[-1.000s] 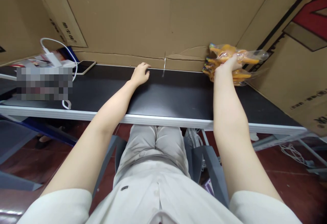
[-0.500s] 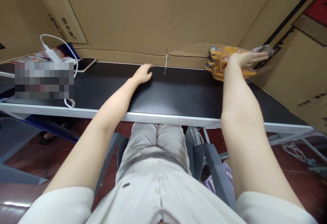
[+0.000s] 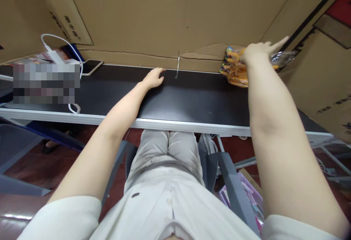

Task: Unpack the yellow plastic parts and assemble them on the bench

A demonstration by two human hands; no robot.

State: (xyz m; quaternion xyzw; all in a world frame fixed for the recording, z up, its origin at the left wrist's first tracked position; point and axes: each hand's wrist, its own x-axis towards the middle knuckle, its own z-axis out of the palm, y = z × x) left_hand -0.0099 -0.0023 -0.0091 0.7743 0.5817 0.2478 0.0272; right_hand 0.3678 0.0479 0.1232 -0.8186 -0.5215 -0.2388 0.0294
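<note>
Where the black table (image 3: 192,101) meets the cardboard wall at about 1 o'clock, a clear plastic bag of orange pieces (image 3: 235,71) lies on the tabletop, pushed into the far right corner. Colourful print shows on its left edge, too small to read.

Right hand (image 3: 259,50) sits on top of the bag, palm down, fingers spread and extended flat toward 2 o'clock, index pointing at the side cardboard. Not curled around the bag; resting or pressing on it, cannot tell which. Right forearm runs long and straight from 5 o'clock up to the bag, elbow out past the table's front edge.

Left hand (image 3: 154,77) at 12 o'clock, palm down on the table near its back edge, fingers loosely bent, tips touching the surface, holding nothing. Left arm comes in diagonally from 7 o'clock across the white front edge.

Just right of the left hand, a small white strip (image 3: 177,67) hangs at the seam in the back cardboard panel (image 3: 137,17).

At 10 o'clock: a phone (image 3: 91,67) lies flat against the back wall, beside it a white charger (image 3: 55,55) with a looping white cable (image 3: 71,55). A blurred patch covers what is in front of them.

Writing: black upside-down print on the left cardboard flap (image 3: 70,24), not legible. Right-hand carton (image 3: 323,75) carries black lines, a red block and small black characters, also unreadable.

Below the table: light trousers, grey chair frame (image 3: 233,189), dark red floor.
</note>
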